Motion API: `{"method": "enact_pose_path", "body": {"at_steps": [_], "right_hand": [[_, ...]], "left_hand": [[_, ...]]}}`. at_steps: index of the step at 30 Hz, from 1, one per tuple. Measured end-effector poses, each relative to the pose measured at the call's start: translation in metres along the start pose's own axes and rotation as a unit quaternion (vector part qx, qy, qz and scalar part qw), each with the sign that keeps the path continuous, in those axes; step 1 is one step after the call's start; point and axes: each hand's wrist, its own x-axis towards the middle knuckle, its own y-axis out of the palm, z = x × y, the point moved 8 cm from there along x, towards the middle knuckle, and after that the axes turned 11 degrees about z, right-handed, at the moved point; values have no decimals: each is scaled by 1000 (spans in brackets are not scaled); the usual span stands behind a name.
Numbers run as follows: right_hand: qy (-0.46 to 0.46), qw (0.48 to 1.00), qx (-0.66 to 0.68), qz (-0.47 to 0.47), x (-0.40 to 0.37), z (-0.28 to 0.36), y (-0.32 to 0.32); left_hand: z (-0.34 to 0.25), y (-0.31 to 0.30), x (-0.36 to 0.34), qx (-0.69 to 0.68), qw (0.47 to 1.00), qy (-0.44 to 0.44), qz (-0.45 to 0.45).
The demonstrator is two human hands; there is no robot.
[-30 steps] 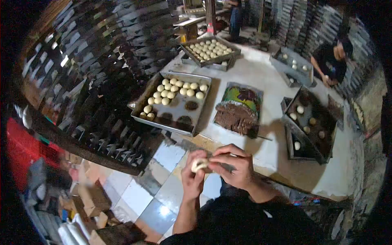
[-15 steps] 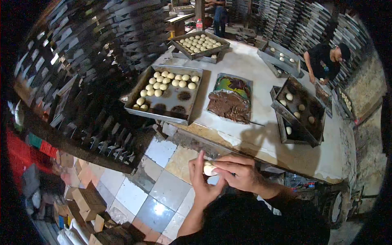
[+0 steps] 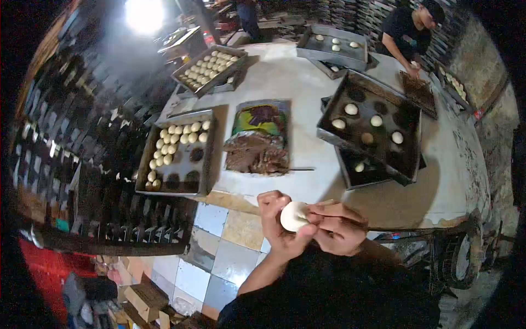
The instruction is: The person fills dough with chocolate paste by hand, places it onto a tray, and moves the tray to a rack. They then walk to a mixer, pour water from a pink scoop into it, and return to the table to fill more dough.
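Cradling dough (image 3: 294, 216) in left grip (image 3: 276, 227), right grip (image 3: 338, 226) pinching it, paste (image 3: 256, 154) and trays (image 3: 386, 156) beyond.

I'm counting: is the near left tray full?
The tray is partly full: dough balls sit far and left; its near right is bare.

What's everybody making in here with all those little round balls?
Someone's left hand cups a pale ball, probably dough, and the right hand has its fingertips on the ball's side. On the table, a partly filled tray of similar balls sits left of a brown mass on a colourful wrapper. Another person works across the table.
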Motion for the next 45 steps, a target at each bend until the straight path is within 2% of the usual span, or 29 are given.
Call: {"method": "enact_pose_path", "body": {"at_steps": [2,3,5,6,7,8,9,11,12,14,16,18,20,22,24,27,28,31,32,33,35,36,38,39,40,41,42,43,45], "right_hand": [[-22,995,79,-52,-15,-32,-38],[8,996,83,-35,-19,-50,-48],[72,993,94,-1,-30,-81,-66],[149,984,79,64,-42,-97,-73],[173,980,46,90,-38,-99,-86],[195,974,13,117,-34,-102,-100],[205,971,-55,107,-42,-110,-112],[190,973,-116,60,-38,-102,-139],[190,970,-148,39,-40,-97,-150],[187,959,-185,105,-52,-101,-136],[140,964,-185,129,-73,-121,-132],[219,957,-147,120,-95,-144,-146],[290,943,-104,125,-105,-164,-170],[360,923,-128,53,-123,-208,-204],[431,881,-191,-17,-124,-245,-236],[493,807,-266,189,-159,-313,-233],[551,775,-215,220,-152,-310,-226],[530,761,-237,290,-159,-311,-214],[524,761,-237,299,-157,-308,-204],[591,711,-218,312,-151,-303,-198],[521,775,-293,207,-128,-289,-202],[466,808,-336,130,-111,-277,-208],[390,840,-378,6,-91,-260,-201],[366,848,-381,-42,-87,-254,-191],[362,856,-365,-58,-80,-254,-171],[363,859,-352,-73,-79,-252,-152],[367,861,-341,-89,-74,-245,-132],[330,869,-365,-58,-35,-233,-88],[340,851,-401,2,3,-229,-31]], "left_hand": [[24,54,20,-153,984,-61,63],[34,81,28,-228,965,-95,94],[40,123,51,-154,969,-38,191],[51,135,54,-153,970,-32,186],[61,144,56,-152,971,-25,182],[78,147,50,-113,977,-58,172],[101,157,35,-111,960,-196,168],[124,187,25,117,911,-248,307],[145,207,-7,0,893,-300,335],[177,245,-65,-210,808,-425,350],[166,260,-82,-259,791,-393,392],[156,270,-72,-306,782,-347,417],[168,273,-78,-292,703,-394,514],[170,257,-50,-227,749,-402,476],[181,226,-33,-173,778,-403,450],[208,162,-16,-171,816,-409,372],[213,133,-12,-170,824,-426,334],[229,52,-5,-193,866,-417,198],[234,20,-5,-129,870,-434,197],[250,-12,-19,-124,871,-448,156],[255,-75,-10,-45,887,-430,159],[259,-121,3,65,903,-401,140],[257,-229,38,293,920,-260,25],[280,-285,44,310,921,-234,-25],[281,-319,68,403,870,-279,-53],[308,-352,77,529,799,-286,-12],[360,-384,74,541,817,-196,23],[408,-401,73,582,765,-269,60],[489,-421,69,620,665,-390,144]]}}
